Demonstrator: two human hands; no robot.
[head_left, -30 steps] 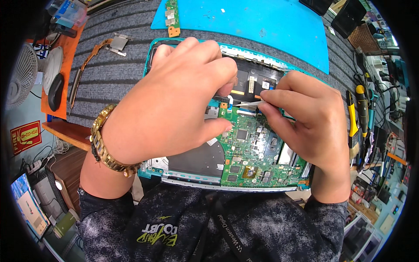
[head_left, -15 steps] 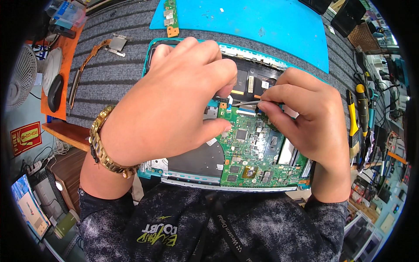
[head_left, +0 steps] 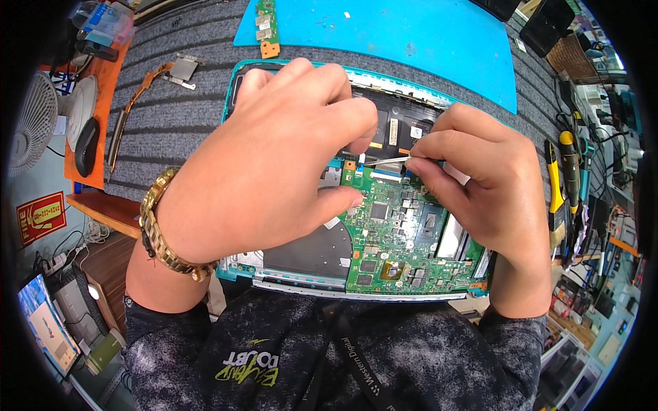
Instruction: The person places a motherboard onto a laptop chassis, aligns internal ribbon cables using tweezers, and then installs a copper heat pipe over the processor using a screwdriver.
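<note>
An opened turquoise laptop chassis (head_left: pixel 301 288) lies before me, with a green circuit board (head_left: pixel 380 233) and a dark fan or metal plate (head_left: pixel 301 253) exposed. My left hand (head_left: pixel 274 151) arches over its left half, fingers bent and thumb apart, thumb tip at the board's edge, index fingertip above a small white ribbon cable (head_left: pixel 360 161). I see nothing held in it; some fingertips are hidden. My right hand (head_left: pixel 480 171) pinches thin pale tweezers (head_left: pixel 392 161), their tip beside that cable at the board's upper connector.
Blue mat (head_left: pixel 384 27) behind, bearing a narrow board (head_left: pixel 267 31); copper heat pipe (head_left: pixel 140 92) on grey ribbed mat (head_left: pixel 164 130). Left: mouse (head_left: pixel 87 147), fan (head_left: pixel 31 120), screen (head_left: pixel 44 322). Right: yellow-handled tools (head_left: pixel 555 178), cables, clutter.
My left index finger has shifted slightly right. The right hand and tweezers have moved a little, their tip staying by the white cable. Otherwise the scene looks the same.
</note>
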